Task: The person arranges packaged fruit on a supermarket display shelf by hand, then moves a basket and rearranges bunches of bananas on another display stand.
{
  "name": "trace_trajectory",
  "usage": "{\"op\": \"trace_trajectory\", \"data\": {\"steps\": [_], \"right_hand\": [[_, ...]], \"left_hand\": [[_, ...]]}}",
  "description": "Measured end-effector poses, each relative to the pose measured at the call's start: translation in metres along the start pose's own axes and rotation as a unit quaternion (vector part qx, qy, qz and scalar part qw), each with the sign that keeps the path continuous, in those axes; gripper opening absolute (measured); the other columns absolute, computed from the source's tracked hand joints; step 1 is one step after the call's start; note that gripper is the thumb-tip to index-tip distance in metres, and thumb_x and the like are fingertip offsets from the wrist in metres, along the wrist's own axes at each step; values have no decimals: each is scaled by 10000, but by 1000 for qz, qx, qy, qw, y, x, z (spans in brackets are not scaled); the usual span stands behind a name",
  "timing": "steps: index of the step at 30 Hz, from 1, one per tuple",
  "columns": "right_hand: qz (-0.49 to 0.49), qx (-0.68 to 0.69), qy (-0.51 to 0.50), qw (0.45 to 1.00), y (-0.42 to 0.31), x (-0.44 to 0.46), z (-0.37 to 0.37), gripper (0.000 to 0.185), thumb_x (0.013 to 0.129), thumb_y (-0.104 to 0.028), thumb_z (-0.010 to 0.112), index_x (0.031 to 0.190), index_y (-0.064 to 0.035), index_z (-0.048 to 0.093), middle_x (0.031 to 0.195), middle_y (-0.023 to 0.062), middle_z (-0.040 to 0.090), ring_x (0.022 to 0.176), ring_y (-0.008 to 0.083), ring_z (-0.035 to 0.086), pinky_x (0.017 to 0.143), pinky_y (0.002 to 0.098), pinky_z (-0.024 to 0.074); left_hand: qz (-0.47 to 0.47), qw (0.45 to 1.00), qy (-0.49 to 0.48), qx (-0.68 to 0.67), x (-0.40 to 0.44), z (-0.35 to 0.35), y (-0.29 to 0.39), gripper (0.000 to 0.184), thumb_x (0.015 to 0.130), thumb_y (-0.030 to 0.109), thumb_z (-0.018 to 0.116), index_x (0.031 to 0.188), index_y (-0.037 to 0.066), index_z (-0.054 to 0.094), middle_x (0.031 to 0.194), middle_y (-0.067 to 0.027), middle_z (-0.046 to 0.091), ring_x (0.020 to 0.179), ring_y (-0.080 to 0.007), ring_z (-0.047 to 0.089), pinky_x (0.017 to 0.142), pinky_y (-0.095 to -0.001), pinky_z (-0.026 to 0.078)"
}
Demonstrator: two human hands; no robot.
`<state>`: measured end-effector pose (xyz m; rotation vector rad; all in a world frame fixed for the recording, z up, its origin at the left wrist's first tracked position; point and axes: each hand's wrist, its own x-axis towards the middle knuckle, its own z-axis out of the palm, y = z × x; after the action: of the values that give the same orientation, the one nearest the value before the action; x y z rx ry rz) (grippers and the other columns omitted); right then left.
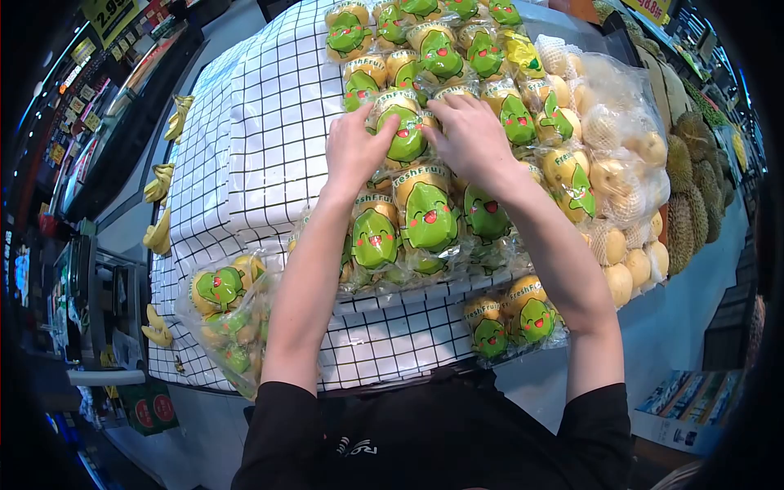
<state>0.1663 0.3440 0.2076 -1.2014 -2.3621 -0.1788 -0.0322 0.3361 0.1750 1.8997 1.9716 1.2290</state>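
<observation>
A round yellow fruit in a clear bag (406,144), printed with "FreshFruit" and a green cartoon face, sits among rows of similar bags. My left hand (353,149) grips its left side, the thumb lying across the front of the bag. On its right side, my right hand (474,137) has curled fingers and the thumb against the plastic; its fingertips are partly hidden. Just below my hands is a larger bagged fruit (430,214) with the same print. More bagged fruit (441,51) lies beyond my hands.
A black-and-white checked cloth (273,131) covers the stand. Yellow fruit in foam nets (614,184) lies to the right, with durians (692,192) beyond. Bananas (159,233) hang along the left edge. A big clear bag of fruit (224,314) rests at the near left corner.
</observation>
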Motion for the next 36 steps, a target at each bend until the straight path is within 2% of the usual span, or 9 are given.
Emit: {"op": "trace_trajectory", "data": {"steps": [3, 6, 9, 11, 20, 22, 27, 29, 36], "right_hand": [[52, -82, 42, 994, 5, -4, -3, 468, 898, -366, 645, 1220, -35, 562, 1140, 196, 613, 1031, 412, 622, 933, 476, 491], [170, -12, -83, 982, 3, -4, -10, 516, 852, -330, 691, 1229, -17, 528, 1095, 202, 615, 982, 407, 642, 843, 527, 520], [135, 23, -59, 989, 14, -2, -1, 595, 836, -312, 695, 1307, -20, 479, 1103, 226, 609, 955, 410, 650, 809, 511, 536], [144, 55, -66, 986, 18, 0, 1, 627, 860, -356, 669, 1364, -38, 474, 1171, 226, 620, 1065, 388, 625, 902, 472, 504], [124, 57, -32, 990, 17, -7, 4, 704, 856, -410, 680, 1409, -37, 456, 1263, 238, 592, 1103, 406, 609, 930, 455, 495], [109, 59, -17, 992, 20, -9, 11, 701, 862, -402, 677, 1409, -29, 446, 1226, 241, 587, 1071, 402, 618, 893, 473, 510], [108, 43, -18, 993, 16, -10, 3, 706, 882, -417, 658, 1413, -10, 434, 1215, 252, 573, 1060, 388, 622, 870, 484, 523], [107, 41, -1, 993, 14, -9, 1, 709, 887, -443, 648, 1404, -3, 445, 1233, 252, 571, 1083, 383, 613, 877, 484, 522], [-5, 28, 114, 993, 7, 9, 2, 435, 947, -287, 589, 1263, 8, 543, 1163, 218, 606, 1082, 368, 605, 893, 446, 509]], "left_hand": [[7, 1000, -1, -14, -5, 1, 7, 685, 824, 499, 686, 1271, -14, 604, 1083, -254, 664, 1070, -407, 598, 934, -468, 469], [6, 999, -9, -38, -5, 5, 9, 749, 820, 506, 688, 1319, -34, 545, 1121, -268, 644, 1104, -411, 575, 955, -470, 451], [-20, 999, -39, -33, -4, 3, 13, 773, 833, 491, 696, 1361, -40, 503, 1231, -292, 591, 1184, -395, 553, 1001, -436, 434], [-39, 997, -59, -25, -5, 3, 16, 771, 845, 474, 705, 1381, -38, 492, 1324, -309, 548, 1248, -378, 545, 1037, -400, 427], [-53, 998, -35, -16, -3, 23, 6, 737, 904, 492, 618, 1470, 65, 415, 1426, -237, 496, 1388, -464, 349, 1133, -441, 313], [-34, 998, -31, -35, -3, 24, 3, 794, 892, 559, 579, 1492, 78, 379, 1418, -262, 489, 1400, -453, 335, 1138, -517, 270], [-16, 1000, -18, -18, -3, 21, 0, 774, 915, 575, 546, 1480, 68, 396, 1428, -253, 482, 1398, -431, 351, 1138, -506, 274], [-44, 992, -31, -114, -4, 12, 4, 719, 942, 546, 522, 1448, 43, 435, 1425, -260, 479, 1384, -396, 386, 1122, -469, 310], [-52, 979, 77, -181, 42, 17, -41, 590, 976, 375, 507, 1373, -61, 482, 1300, -303, 569, 1247, -416, 531, 1064, -430, 394]]}}
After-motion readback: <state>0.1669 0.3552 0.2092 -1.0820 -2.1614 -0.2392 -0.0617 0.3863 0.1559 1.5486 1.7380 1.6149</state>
